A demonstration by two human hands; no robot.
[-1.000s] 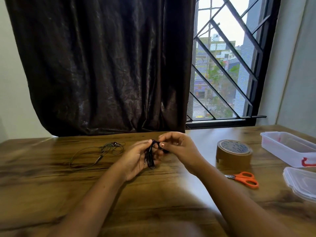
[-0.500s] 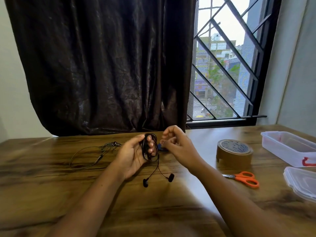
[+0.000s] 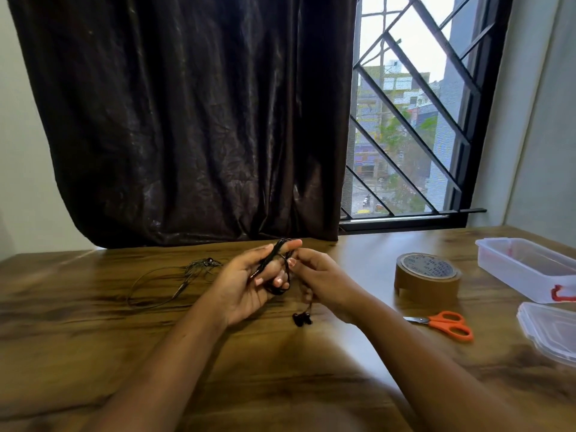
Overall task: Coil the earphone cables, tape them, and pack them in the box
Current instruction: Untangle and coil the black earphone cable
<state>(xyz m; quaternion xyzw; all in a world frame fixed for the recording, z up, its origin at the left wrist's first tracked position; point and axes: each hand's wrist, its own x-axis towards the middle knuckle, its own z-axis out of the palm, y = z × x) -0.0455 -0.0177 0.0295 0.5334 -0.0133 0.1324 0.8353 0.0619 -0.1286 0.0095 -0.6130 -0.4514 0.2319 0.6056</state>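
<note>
black earphone cable (image 3: 274, 263) is held wound in loops around the fingers of the left hand (image 3: 243, 288), which is raised above the middle of the wooden table (image 3: 93, 338) with its palm turned toward the camera; its fingers are curled round the coil. a strand of the same cable is pinched by the right hand (image 3: 327, 282), whose fingertips are set right beside the coil and against the left fingers. two black earbuds (image 3: 301, 320) are seen hanging together on a short length of cable below the right hand, close to the table top; whether the wood is touched cannot be told. a second earphone (image 3: 199, 265), thin and dark, is left uncoiled in a loose loop on the table toward the far left, apart from both hands. a roll of brown tape (image 3: 427, 277) is laid flat toward the far right, and orange-handled scissors (image 3: 448, 325) are placed just in front of it, blades pointed left. a clear plastic box (image 3: 526, 269) with a red clip is set open at the right edge, and its clear lid (image 3: 551, 332) is laid separately, nearer along the same edge.
</note>
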